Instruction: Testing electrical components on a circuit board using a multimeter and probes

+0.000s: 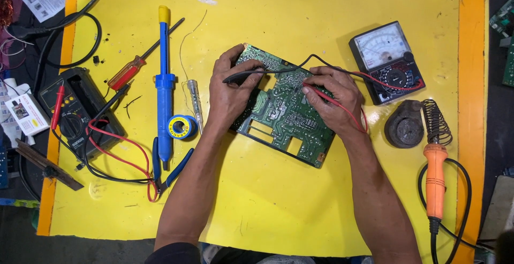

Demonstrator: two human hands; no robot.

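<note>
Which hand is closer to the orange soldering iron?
Right. The right hand rests on the green circuit board, just left of the orange soldering iron in its stand. The left hand is farther away, at the board's opposite edge.

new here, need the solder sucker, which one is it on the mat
Start at the green circuit board mid-mat and look left of the left hand. The solder sucker is the long blue tube with a yellow tip, beside the red-handled screwdriver.

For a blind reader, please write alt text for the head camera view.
Left hand holds a black probe and right hand a red probe on a green circuit board, wired to an analog meter on a yellow mat.
</note>
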